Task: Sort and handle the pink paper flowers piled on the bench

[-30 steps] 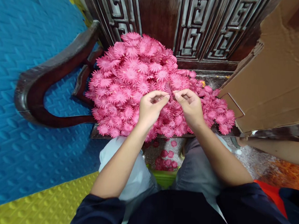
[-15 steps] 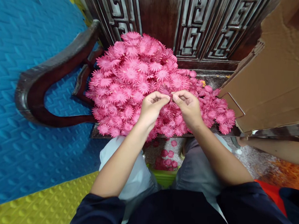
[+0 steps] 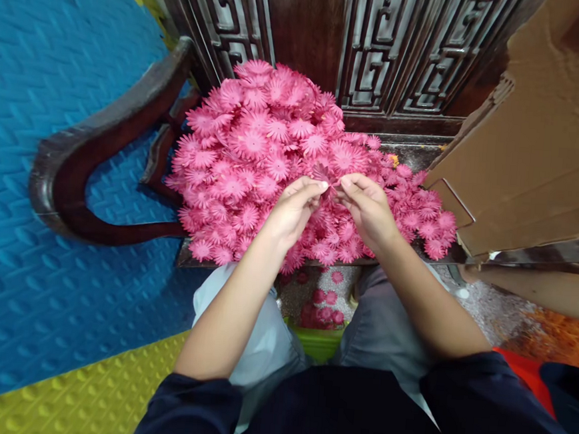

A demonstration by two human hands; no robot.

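A big heap of pink paper flowers [image 3: 255, 147] covers the seat of a dark carved wooden chair [image 3: 99, 142]. Over the middle of the heap, my left hand [image 3: 290, 210] and my right hand [image 3: 368, 206] meet, fingertips pinched together on one pink flower [image 3: 325, 176] held between them. The thumbs and forefingers of both hands grip its petals. Most of that flower is hidden by my fingers.
A brown cardboard box [image 3: 541, 130] stands at the right on the seat. Several pink flowers [image 3: 325, 307] lie on the floor between my knees, above a green container edge [image 3: 317, 343]. Blue and yellow foam mats [image 3: 28, 290] cover the floor at left. Another person's forearm [image 3: 539, 290] reaches in at right.
Both hands stay pinched on the same flower; they have shifted slightly, fingers working at it. The heap and the box have not moved.
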